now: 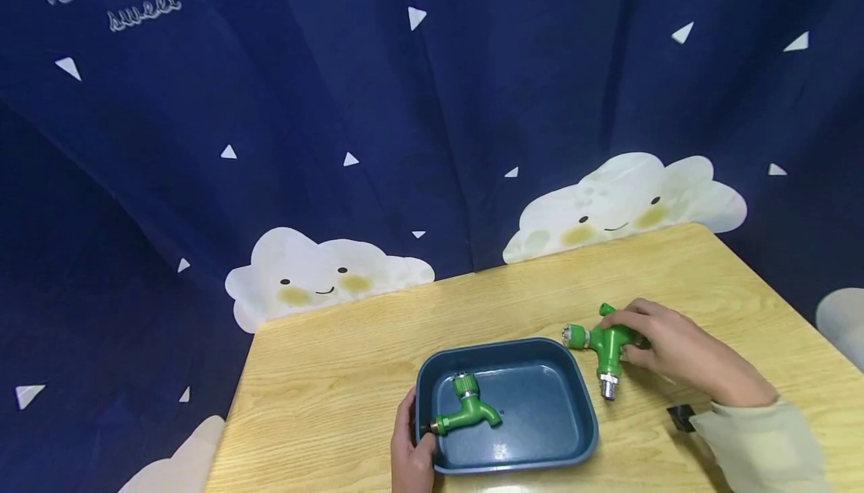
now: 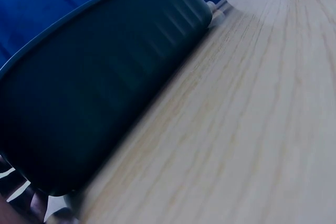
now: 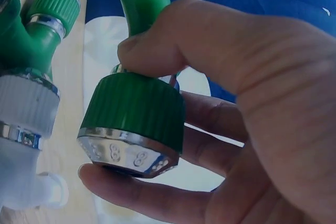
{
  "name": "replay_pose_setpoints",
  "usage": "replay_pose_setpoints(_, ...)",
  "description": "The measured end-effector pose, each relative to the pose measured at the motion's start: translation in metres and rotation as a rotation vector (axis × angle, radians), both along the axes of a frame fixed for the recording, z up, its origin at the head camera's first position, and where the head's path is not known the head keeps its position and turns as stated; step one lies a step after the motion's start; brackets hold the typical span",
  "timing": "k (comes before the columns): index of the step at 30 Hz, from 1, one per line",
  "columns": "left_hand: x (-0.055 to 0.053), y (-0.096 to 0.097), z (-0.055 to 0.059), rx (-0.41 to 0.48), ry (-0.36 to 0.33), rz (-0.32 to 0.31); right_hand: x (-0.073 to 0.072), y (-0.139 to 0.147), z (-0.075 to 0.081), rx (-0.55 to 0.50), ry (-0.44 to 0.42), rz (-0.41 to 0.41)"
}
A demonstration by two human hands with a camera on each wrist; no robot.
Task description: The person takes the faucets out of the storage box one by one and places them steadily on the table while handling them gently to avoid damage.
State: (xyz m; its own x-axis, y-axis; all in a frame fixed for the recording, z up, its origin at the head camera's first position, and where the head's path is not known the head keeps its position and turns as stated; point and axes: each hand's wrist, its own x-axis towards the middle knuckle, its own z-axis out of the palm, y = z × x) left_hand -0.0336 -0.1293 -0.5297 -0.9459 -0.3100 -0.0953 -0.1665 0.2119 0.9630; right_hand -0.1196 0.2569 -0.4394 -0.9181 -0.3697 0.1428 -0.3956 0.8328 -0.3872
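In the head view my left hand [image 1: 413,444] grips the left rim of a dark blue plastic tray [image 1: 540,444], thumb on the inner side. Inside lies a green tap [image 1: 469,412] with a ribbed knob, its threaded end near that thumb. Right of the tray, my right hand [image 1: 675,339] holds green tap parts [image 1: 610,343] with a silver tip pointing down. Close up in the right wrist view, thumb and fingers hold a green tap by its ribbed knob [image 3: 134,106], which has a chrome rim. The tray's outer wall [image 2: 105,72] fills much of the left wrist view.
Left of the held tap, the right wrist view shows another green tap part [image 3: 55,11] and a whitish ribbed piece [image 3: 26,106]. A wooden table [image 1: 324,388] lies beneath everything. Behind its far edge hangs a dark blue curtain [image 1: 304,103] with clouds. A black item [image 1: 682,418] sits by the right sleeve.
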Motion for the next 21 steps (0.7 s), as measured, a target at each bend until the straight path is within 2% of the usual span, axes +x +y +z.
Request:
replay_pose_setpoints(15,0.000,0.000,-0.002,0.003,0.038,0.002,-0.002,0.012,-0.006,0.001,-0.062,-0.042)
replay_pose_setpoints(21,0.000,0.000,0.000,-0.006,0.006,0.005,-0.003,0.015,-0.005,0.004,-0.048,-0.039)
